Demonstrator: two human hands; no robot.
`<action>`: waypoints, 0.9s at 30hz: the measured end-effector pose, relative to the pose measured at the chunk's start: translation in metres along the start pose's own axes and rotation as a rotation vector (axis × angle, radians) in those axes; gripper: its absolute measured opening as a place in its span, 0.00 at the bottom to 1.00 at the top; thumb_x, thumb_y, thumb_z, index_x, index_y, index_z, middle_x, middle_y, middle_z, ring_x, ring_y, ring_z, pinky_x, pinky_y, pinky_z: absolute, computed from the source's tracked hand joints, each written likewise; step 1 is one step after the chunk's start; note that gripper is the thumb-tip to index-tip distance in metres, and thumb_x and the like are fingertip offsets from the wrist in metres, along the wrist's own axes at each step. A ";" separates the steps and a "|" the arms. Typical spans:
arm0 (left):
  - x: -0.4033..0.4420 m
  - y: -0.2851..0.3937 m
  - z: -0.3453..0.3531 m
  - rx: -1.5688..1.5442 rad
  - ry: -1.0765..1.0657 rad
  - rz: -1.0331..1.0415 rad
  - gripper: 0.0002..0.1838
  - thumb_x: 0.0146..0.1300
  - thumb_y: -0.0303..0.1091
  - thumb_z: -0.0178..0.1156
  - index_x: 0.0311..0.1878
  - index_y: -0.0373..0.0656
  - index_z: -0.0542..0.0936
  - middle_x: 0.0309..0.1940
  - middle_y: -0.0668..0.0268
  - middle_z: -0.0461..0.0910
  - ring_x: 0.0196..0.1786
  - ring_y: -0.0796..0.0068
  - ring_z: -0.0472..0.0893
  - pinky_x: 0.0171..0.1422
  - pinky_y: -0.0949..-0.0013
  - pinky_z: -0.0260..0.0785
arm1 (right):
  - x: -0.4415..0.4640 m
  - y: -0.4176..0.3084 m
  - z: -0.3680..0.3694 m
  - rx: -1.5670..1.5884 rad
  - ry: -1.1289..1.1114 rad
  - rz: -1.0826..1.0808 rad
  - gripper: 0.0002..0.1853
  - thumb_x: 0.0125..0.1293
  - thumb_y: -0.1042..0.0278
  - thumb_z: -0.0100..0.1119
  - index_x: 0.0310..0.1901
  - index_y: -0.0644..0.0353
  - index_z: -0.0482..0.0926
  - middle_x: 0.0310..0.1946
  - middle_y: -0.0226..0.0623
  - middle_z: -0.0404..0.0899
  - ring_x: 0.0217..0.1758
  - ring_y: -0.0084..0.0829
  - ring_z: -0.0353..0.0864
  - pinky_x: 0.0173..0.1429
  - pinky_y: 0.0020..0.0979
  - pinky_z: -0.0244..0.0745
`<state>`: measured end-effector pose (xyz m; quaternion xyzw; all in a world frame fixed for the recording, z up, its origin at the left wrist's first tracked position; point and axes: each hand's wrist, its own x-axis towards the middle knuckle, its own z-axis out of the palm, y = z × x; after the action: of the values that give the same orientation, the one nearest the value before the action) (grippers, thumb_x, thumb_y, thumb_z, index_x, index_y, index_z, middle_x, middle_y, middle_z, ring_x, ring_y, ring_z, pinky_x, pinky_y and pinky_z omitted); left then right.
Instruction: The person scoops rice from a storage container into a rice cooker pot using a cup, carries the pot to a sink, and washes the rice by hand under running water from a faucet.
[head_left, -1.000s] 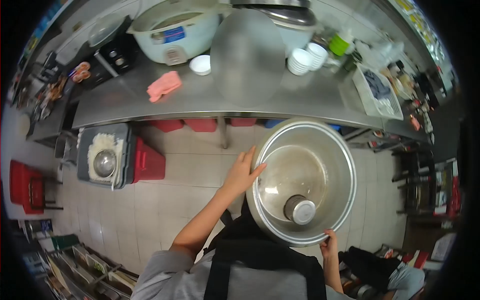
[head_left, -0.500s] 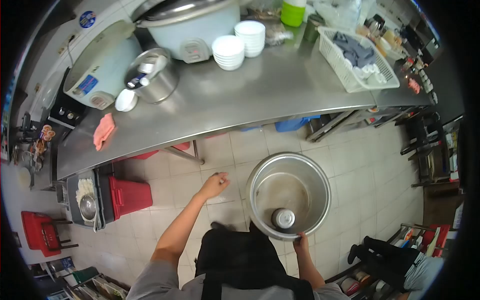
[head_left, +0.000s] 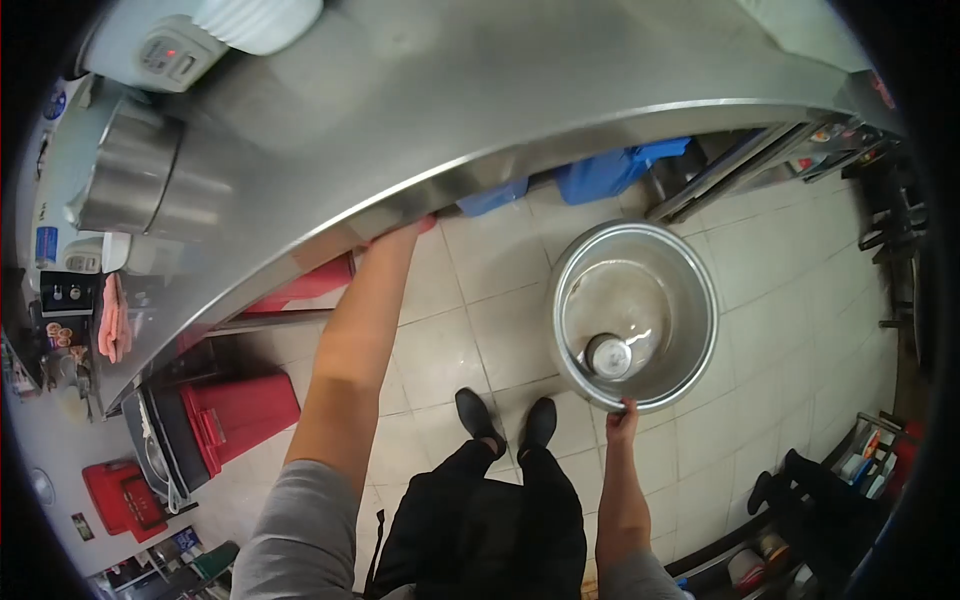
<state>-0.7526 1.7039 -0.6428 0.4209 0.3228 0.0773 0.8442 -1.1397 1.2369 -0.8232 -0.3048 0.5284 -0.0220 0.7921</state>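
Observation:
A large round metal pot (head_left: 700,350) hangs at an angle to my right, its open mouth facing me. My right hand (head_left: 622,420) grips the rim at its near edge. Inside the pot rests a small silver cylindrical can or cup (head_left: 608,356), against the near-left wall. My left hand (head_left: 405,232) reaches forward to the underside of the steel table (head_left: 450,110), beside a red container (head_left: 310,285) below it. The table's edge hides most of that hand's fingers, so I cannot make out whether it holds anything.
Blue bags or bins (head_left: 600,177) sit under the table. A red bin (head_left: 245,415) and a red stool (head_left: 122,498) stand at left. A steel pot (head_left: 130,170), a pink cloth (head_left: 114,320) and white bowls (head_left: 262,22) are on the table. Another person's dark-clothed legs (head_left: 815,490) show at lower right.
My left arm has stretched forward from open floor to beneath the table edge. I have moved nearer the table, and the pot, still in my right hand, sits farther forward and right in view.

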 end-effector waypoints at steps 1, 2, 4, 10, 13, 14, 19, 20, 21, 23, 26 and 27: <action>0.003 0.002 0.004 0.032 0.001 0.019 0.13 0.69 0.44 0.49 0.48 0.46 0.72 0.39 0.66 0.76 0.35 0.76 0.76 0.35 0.70 0.71 | 0.013 0.003 0.000 0.014 -0.014 0.000 0.06 0.55 0.68 0.61 0.28 0.50 0.72 0.23 0.19 0.69 0.17 0.14 0.63 0.14 0.16 0.51; 0.003 0.004 0.005 0.066 -0.005 0.029 0.13 0.69 0.44 0.50 0.48 0.46 0.72 0.38 0.66 0.75 0.34 0.76 0.75 0.34 0.70 0.71 | 0.020 0.006 -0.003 0.025 -0.025 0.000 0.06 0.55 0.68 0.61 0.28 0.50 0.72 0.23 0.19 0.70 0.18 0.14 0.63 0.14 0.16 0.52; 0.008 0.006 0.009 0.125 -0.010 0.054 0.13 0.69 0.44 0.50 0.47 0.47 0.72 0.37 0.66 0.75 0.33 0.76 0.75 0.33 0.71 0.70 | 0.035 0.012 -0.010 0.043 -0.011 0.025 0.05 0.55 0.69 0.61 0.28 0.50 0.73 0.24 0.19 0.71 0.18 0.14 0.64 0.14 0.15 0.52; 0.011 0.006 0.018 0.246 -0.023 0.116 0.12 0.68 0.44 0.51 0.45 0.47 0.71 0.33 0.67 0.74 0.28 0.77 0.73 0.29 0.72 0.67 | 0.073 0.027 -0.024 0.078 0.019 0.045 0.05 0.54 0.70 0.61 0.31 0.50 0.74 0.26 0.19 0.73 0.21 0.13 0.67 0.15 0.15 0.53; 0.012 0.009 0.019 0.309 -0.025 0.145 0.12 0.68 0.44 0.51 0.44 0.47 0.71 0.32 0.67 0.73 0.26 0.78 0.72 0.27 0.73 0.66 | 0.079 0.032 -0.033 0.074 0.032 0.050 0.06 0.53 0.70 0.61 0.31 0.51 0.73 0.26 0.19 0.73 0.22 0.14 0.68 0.15 0.15 0.53; 0.012 0.009 0.019 0.324 -0.021 0.153 0.12 0.68 0.44 0.51 0.44 0.47 0.71 0.31 0.68 0.73 0.26 0.78 0.71 0.26 0.74 0.65 | 0.079 0.036 -0.037 0.073 0.008 0.047 0.06 0.53 0.69 0.61 0.32 0.51 0.73 0.26 0.19 0.73 0.22 0.14 0.68 0.15 0.15 0.53; 0.007 0.001 0.012 0.380 -0.009 0.164 0.11 0.67 0.45 0.52 0.42 0.47 0.71 0.28 0.68 0.72 0.22 0.79 0.69 0.22 0.75 0.63 | 0.105 0.051 -0.065 0.001 -0.061 0.027 0.08 0.54 0.66 0.63 0.32 0.49 0.73 0.26 0.19 0.73 0.21 0.14 0.67 0.15 0.15 0.52; 0.004 -0.001 0.010 0.383 0.001 0.158 0.11 0.67 0.45 0.52 0.41 0.48 0.71 0.27 0.68 0.72 0.21 0.79 0.69 0.22 0.75 0.62 | 0.108 0.055 -0.069 -0.005 -0.031 0.058 0.08 0.54 0.65 0.64 0.32 0.49 0.73 0.27 0.19 0.73 0.21 0.14 0.67 0.15 0.15 0.53; -0.001 -0.005 0.007 0.378 0.008 0.142 0.11 0.67 0.45 0.52 0.41 0.48 0.71 0.27 0.69 0.71 0.20 0.79 0.69 0.21 0.76 0.62 | 0.109 0.055 -0.073 -0.013 0.002 0.086 0.08 0.54 0.64 0.64 0.32 0.48 0.73 0.27 0.19 0.73 0.21 0.14 0.67 0.15 0.16 0.53; -0.019 -0.011 0.003 0.337 0.026 0.090 0.11 0.66 0.45 0.54 0.38 0.48 0.70 0.23 0.70 0.68 0.17 0.81 0.64 0.18 0.76 0.57 | 0.107 0.051 -0.074 -0.049 0.100 0.133 0.08 0.56 0.62 0.64 0.32 0.47 0.73 0.27 0.19 0.74 0.20 0.13 0.66 0.14 0.16 0.53; -0.049 -0.021 -0.004 0.286 0.005 0.045 0.12 0.63 0.45 0.57 0.34 0.50 0.69 0.17 0.74 0.60 0.12 0.83 0.54 0.15 0.78 0.47 | 0.128 0.052 -0.107 -0.150 0.019 0.103 0.09 0.56 0.61 0.64 0.33 0.49 0.73 0.27 0.21 0.74 0.21 0.16 0.68 0.19 0.18 0.60; -0.058 -0.022 -0.010 0.289 -0.030 0.067 0.12 0.62 0.46 0.57 0.33 0.50 0.69 0.17 0.75 0.59 0.13 0.84 0.54 0.15 0.78 0.47 | 0.139 0.053 -0.117 -0.136 0.063 0.054 0.11 0.56 0.61 0.65 0.36 0.52 0.74 0.29 0.24 0.75 0.24 0.18 0.71 0.22 0.20 0.64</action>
<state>-0.8068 1.6727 -0.6361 0.5497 0.3036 0.0518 0.7765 -1.1930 1.1766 -0.9946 -0.3428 0.5613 0.0257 0.7528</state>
